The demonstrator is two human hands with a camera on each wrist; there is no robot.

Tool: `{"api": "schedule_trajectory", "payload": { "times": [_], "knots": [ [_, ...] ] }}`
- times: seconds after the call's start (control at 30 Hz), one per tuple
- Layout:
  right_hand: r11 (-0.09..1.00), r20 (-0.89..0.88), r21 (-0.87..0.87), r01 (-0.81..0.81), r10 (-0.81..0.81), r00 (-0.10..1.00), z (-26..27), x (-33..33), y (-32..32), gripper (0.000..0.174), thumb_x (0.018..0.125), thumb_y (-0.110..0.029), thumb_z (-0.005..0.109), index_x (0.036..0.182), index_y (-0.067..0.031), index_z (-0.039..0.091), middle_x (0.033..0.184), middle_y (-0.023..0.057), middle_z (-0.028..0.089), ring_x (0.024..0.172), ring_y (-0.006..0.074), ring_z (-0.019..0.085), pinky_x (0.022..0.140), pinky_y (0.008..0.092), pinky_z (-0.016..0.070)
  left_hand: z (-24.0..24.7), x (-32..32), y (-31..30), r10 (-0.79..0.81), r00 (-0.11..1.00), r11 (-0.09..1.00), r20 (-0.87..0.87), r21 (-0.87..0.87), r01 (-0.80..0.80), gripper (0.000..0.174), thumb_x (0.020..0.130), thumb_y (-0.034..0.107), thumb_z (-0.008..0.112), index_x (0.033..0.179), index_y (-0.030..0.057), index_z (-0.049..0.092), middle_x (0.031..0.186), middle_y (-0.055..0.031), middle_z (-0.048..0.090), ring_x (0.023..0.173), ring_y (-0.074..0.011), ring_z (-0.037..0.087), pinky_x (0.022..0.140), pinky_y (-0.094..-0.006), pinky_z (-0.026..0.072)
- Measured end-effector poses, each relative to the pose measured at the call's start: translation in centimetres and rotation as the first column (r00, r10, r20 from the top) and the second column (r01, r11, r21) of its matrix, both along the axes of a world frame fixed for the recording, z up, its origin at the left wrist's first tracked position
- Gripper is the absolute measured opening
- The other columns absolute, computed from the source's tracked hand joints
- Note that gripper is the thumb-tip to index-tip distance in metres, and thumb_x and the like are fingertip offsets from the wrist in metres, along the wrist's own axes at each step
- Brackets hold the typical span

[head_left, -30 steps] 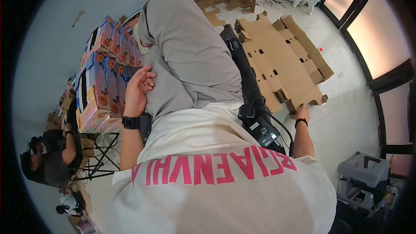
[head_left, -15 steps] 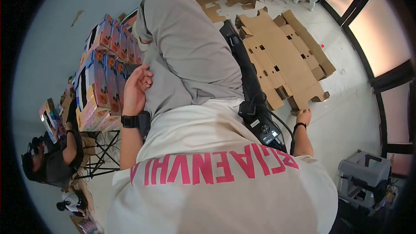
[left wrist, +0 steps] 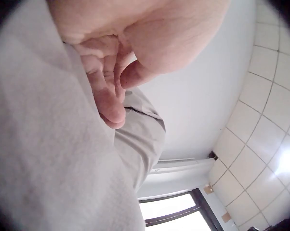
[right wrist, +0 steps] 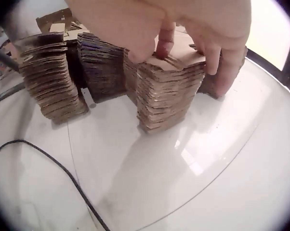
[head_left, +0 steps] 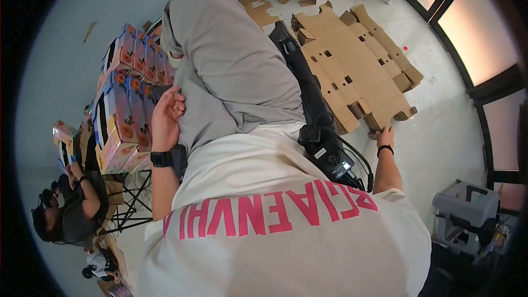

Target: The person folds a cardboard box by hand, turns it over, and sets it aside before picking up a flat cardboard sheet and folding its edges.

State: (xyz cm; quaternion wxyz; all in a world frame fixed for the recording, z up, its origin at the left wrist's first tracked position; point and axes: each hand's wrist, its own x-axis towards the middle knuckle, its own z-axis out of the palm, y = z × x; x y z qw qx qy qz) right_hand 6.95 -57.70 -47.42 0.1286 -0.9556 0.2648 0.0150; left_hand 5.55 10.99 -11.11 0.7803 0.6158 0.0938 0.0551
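The floor (head_left: 440, 132) was pale and shiny, and we had a cardboard stack (head_left: 357, 66) lying on it off to our right. Our right hand (head_left: 386, 133) had bent fingers touching its near end, but we couldn't tell if they'd pinched any; our left hand (head_left: 166, 118), loosely curled and holding nothing, lay by our leg (head_left: 236, 66).

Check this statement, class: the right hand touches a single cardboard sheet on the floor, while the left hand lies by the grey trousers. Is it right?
No, not a single sheet. The right wrist view shows the right hand touching a stack of many cardboard layers on the floor; the left hand lies by the grey trousers.
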Motion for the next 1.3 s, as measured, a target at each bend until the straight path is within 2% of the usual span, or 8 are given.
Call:
{"api": "schedule_trajectory", "payload": {
  "times": [0.37,0.57,0.67,0.8,0.87,1.0,1.03,1.3],
  "knots": [
    [0.955,-0.109,-0.289,-0.062,0.031,0.994,2.5,2.4,1.8,0.035,0.088,-0.026,0.071,0.119,-0.0119,0.063,0.145,0.0105,0.048,0.124,0.0329,0.054,0.098,0.0475,0.0485,-0.7,0.1,0.7,0.005,1.000,1.000,0.008,-0.014,-0.005,0.033,0.104,0.021,0.049,0.127,-0.0011,0.055,0.096,-0.0040,0.065,0.079,-0.0102,0.058,0.070,-0.0219,0.0457],
    [0.870,0.472,0.070,-0.488,0.402,0.785,7.7,6.6,9.1,0.030,0.093,-0.025,0.064,0.119,-0.0112,0.067,0.129,0.0174,0.063,0.113,0.0371,0.062,0.097,0.0459,0.0495,-0.7,0.0,0.9,-0.028,0.999,0.999,0.017,-0.028,0.028,0.033,0.103,0.020,0.048,0.128,-0.0007,0.054,0.097,-0.0050,0.065,0.080,-0.0116,0.059,0.072,-0.0240,0.0470],
    [0.883,-0.253,0.219,-0.414,0.462,0.850,5.7,7.7,11.0,0.030,0.092,-0.027,0.064,0.117,-0.0116,0.069,0.117,0.0200,0.068,0.106,0.0399,0.065,0.094,0.0473,0.0511,0.9,-0.7,0.9,-0.061,0.998,0.998,-0.020,0.001,0.061,0.033,0.103,0.020,0.049,0.128,-0.0002,0.055,0.100,-0.0063,0.066,0.083,-0.0139,0.062,0.074,-0.0257,0.0487],
    [0.874,-0.133,0.304,-0.378,0.432,0.892,3.0,6.8,11.3,0.053,0.089,-0.031,0.065,0.140,-0.0192,0.055,0.120,0.0221,0.067,0.108,0.0412,0.064,0.094,0.0479,0.0516,5.0,-2.9,1.8,0.007,0.999,0.948,0.033,0.318,-0.017,0.031,0.103,0.022,0.052,0.125,0.0022,0.059,0.101,-0.0056,0.067,0.090,-0.0163,0.065,0.077,-0.0299,0.0504],
    [0.805,-0.097,0.386,-0.450,0.520,0.848,1.9,7.1,10.9,0.061,0.088,-0.029,0.067,0.145,-0.0138,0.048,0.129,0.0231,0.063,0.115,0.0416,0.061,0.098,0.0476,0.0497,6.3,-3.6,4.7,0.157,0.979,0.817,0.129,0.541,-0.202,0.031,0.099,0.026,0.059,0.119,0.0024,0.064,0.103,-0.0082,0.070,0.092,-0.0195,0.067,0.080,-0.0336,0.0514],
    [0.738,0.111,0.256,-0.625,0.620,0.777,0.3,6.6,8.7,0.061,0.090,-0.021,0.069,0.142,-0.0007,0.046,0.136,0.0256,0.056,0.122,0.0429,0.056,0.102,0.0459,0.0472,7.4,-6.4,15.6,0.365,0.780,-0.397,0.508,0.843,-0.364,0.046,0.089,0.039,0.071,0.117,0.0021,0.069,0.108,-0.0168,0.071,0.105,-0.0311,0.067,0.089,-0.0395,0.0514],
    [0.751,0.124,0.304,-0.585,0.578,0.807,1.1,7.0,8.8,0.060,0.090,-0.020,0.069,0.143,-0.0015,0.045,0.135,0.0256,0.057,0.121,0.0423,0.057,0.101,0.0459,0.0479,7.9,-7.1,17.2,0.487,0.750,-0.433,0.447,0.870,-0.238,0.052,0.087,0.043,0.071,0.120,0.0019,0.068,0.115,-0.0174,0.070,0.109,-0.0337,0.065,0.092,-0.0407,0.0511],
    [0.746,0.326,0.343,-0.570,0.475,0.817,7.7,9.3,10.7,0.053,0.096,-0.017,0.064,0.144,-0.0068,0.045,0.128,0.0232,0.061,0.110,0.0349,0.065,0.091,0.0467,0.0518,1.7,-6.4,30.3,0.665,0.742,0.156,-0.085,0.987,-0.026,0.109,0.076,0.062,0.074,0.149,-0.0082,0.036,0.149,-0.0289,0.044,0.133,-0.0363,0.050,0.105,-0.0438,0.0444]
  ]
}}
